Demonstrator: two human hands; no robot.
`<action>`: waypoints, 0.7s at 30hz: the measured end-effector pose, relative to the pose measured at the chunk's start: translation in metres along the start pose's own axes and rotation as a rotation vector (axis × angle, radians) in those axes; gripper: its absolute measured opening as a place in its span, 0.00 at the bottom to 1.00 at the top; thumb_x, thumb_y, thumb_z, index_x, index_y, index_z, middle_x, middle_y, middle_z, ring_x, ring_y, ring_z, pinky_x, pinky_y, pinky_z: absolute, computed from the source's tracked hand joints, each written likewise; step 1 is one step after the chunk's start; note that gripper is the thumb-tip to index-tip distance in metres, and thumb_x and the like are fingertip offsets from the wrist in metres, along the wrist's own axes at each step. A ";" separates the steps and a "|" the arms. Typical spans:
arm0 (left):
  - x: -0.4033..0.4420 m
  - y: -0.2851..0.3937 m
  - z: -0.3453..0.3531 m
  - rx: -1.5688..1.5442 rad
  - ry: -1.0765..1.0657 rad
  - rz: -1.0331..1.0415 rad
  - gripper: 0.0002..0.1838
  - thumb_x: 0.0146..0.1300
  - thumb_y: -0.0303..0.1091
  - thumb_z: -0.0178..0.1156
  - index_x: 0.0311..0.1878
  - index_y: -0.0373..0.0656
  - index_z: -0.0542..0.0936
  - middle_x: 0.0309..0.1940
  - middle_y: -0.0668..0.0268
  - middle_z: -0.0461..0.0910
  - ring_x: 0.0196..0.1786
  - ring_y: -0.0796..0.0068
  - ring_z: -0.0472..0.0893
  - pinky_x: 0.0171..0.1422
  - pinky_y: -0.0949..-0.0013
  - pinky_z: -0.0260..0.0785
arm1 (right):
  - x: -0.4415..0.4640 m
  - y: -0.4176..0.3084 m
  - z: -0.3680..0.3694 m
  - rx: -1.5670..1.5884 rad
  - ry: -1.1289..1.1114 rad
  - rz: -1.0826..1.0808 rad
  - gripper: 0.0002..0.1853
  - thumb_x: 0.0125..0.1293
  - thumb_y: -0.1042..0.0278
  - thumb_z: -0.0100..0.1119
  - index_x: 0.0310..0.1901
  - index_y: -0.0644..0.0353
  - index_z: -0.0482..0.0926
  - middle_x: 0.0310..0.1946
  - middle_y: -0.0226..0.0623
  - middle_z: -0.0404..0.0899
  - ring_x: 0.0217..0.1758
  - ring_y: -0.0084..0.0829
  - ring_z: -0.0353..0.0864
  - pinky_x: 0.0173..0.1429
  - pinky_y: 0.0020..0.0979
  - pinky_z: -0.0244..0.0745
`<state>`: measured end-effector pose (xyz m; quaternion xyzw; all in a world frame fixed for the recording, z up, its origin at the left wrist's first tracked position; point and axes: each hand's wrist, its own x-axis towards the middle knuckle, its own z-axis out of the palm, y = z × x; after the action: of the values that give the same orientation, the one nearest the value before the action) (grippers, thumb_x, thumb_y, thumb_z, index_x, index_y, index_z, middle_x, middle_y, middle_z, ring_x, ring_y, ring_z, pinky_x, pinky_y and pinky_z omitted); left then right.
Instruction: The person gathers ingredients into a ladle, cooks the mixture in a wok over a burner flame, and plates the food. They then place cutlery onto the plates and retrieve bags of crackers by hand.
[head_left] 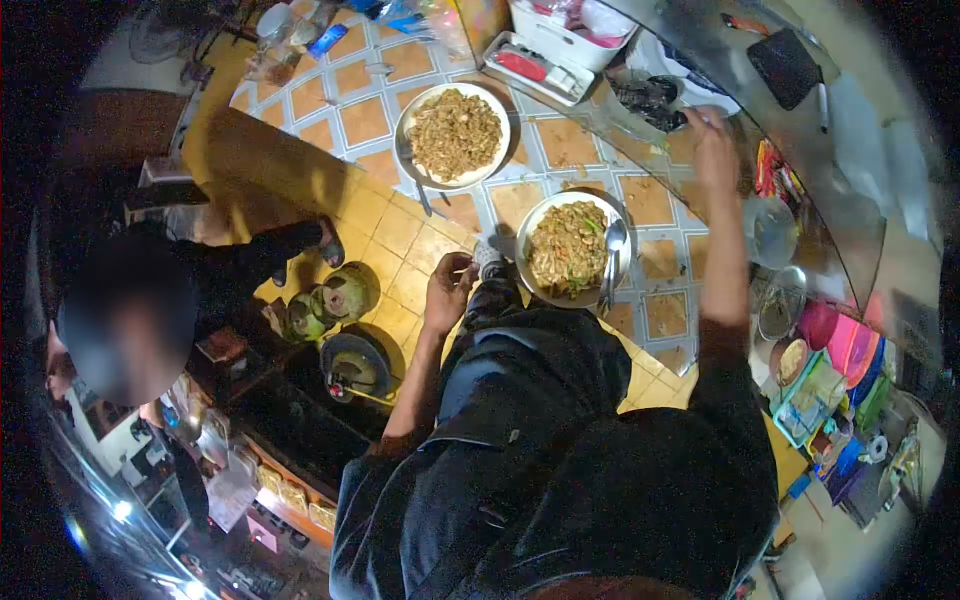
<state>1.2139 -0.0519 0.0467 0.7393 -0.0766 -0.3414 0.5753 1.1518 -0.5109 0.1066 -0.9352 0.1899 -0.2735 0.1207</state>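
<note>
My right hand (713,150) reaches over the far right of the table, fingers stretched and slightly blurred, beside a clear container with a black plastic bag (655,103); I see nothing held in it. Low at the table's near edge, my left hand (452,292) has its fingers loosely curled, with nothing visible in them. Between my arms stands a plate of fried noodles (565,250) with bits of green. A spoon (614,240) and a fork (604,285) rest on its right side. Farther back is a second plate of brown fried food (455,135), with cutlery (423,198) at its lower left rim.
A tiled-pattern table (565,143) carries the plates. A white box (575,30) and tray (535,70) stand at the back. Colourful plastic goods (830,370) crowd the right. At left are green coconuts (345,293), a dark bucket (355,360) and another person (130,320).
</note>
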 end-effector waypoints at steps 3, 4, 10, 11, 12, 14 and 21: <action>-0.010 -0.002 -0.005 0.005 0.027 -0.008 0.14 0.63 0.37 0.57 0.45 0.36 0.71 0.36 0.62 0.76 0.37 0.74 0.78 0.41 0.73 0.70 | 0.020 0.021 0.002 -0.105 -0.431 0.048 0.15 0.56 0.74 0.50 0.46 0.58 0.77 0.45 0.45 0.76 0.49 0.45 0.75 0.51 0.37 0.70; -0.010 -0.004 -0.006 -0.008 0.042 -0.010 0.13 0.63 0.34 0.57 0.44 0.35 0.72 0.35 0.61 0.77 0.36 0.75 0.77 0.42 0.73 0.70 | 0.025 0.022 -0.001 -0.113 -0.476 0.089 0.13 0.58 0.74 0.49 0.45 0.59 0.77 0.43 0.43 0.76 0.47 0.45 0.75 0.49 0.37 0.70; -0.012 -0.015 -0.009 0.004 0.057 -0.054 0.15 0.62 0.36 0.58 0.44 0.34 0.72 0.36 0.59 0.77 0.38 0.73 0.79 0.42 0.72 0.71 | 0.031 0.023 -0.028 0.012 -0.408 -0.085 0.09 0.60 0.73 0.52 0.42 0.62 0.77 0.42 0.46 0.77 0.44 0.46 0.77 0.47 0.36 0.71; -0.010 -0.014 -0.008 0.024 0.052 -0.057 0.15 0.62 0.36 0.58 0.44 0.33 0.72 0.37 0.59 0.77 0.38 0.73 0.79 0.42 0.72 0.71 | 0.029 0.023 -0.029 0.039 -0.292 -0.079 0.08 0.61 0.71 0.53 0.41 0.63 0.77 0.39 0.46 0.78 0.41 0.47 0.77 0.46 0.36 0.71; -0.008 -0.013 -0.006 0.022 0.050 -0.056 0.15 0.62 0.36 0.58 0.44 0.33 0.72 0.37 0.59 0.77 0.38 0.73 0.79 0.42 0.72 0.71 | 0.027 0.024 -0.027 0.036 -0.291 -0.080 0.08 0.61 0.71 0.53 0.41 0.63 0.77 0.39 0.46 0.78 0.41 0.47 0.77 0.46 0.36 0.71; -0.002 -0.012 -0.002 0.055 -0.034 -0.048 0.16 0.62 0.37 0.58 0.44 0.33 0.72 0.38 0.58 0.78 0.38 0.70 0.79 0.43 0.70 0.71 | 0.021 0.028 -0.017 0.028 -0.241 0.096 0.09 0.62 0.68 0.56 0.39 0.64 0.77 0.35 0.43 0.79 0.38 0.40 0.79 0.44 0.33 0.72; 0.024 0.008 0.022 0.232 -0.179 0.106 0.18 0.62 0.40 0.59 0.45 0.34 0.72 0.35 0.62 0.77 0.37 0.75 0.78 0.39 0.72 0.70 | 0.020 0.031 -0.001 0.358 -0.043 0.305 0.11 0.62 0.64 0.58 0.38 0.65 0.77 0.31 0.40 0.81 0.34 0.27 0.79 0.43 0.27 0.71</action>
<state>1.2205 -0.0841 0.0414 0.7624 -0.2055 -0.3637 0.4941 1.1585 -0.5471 0.1065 -0.8650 0.2747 -0.2616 0.3286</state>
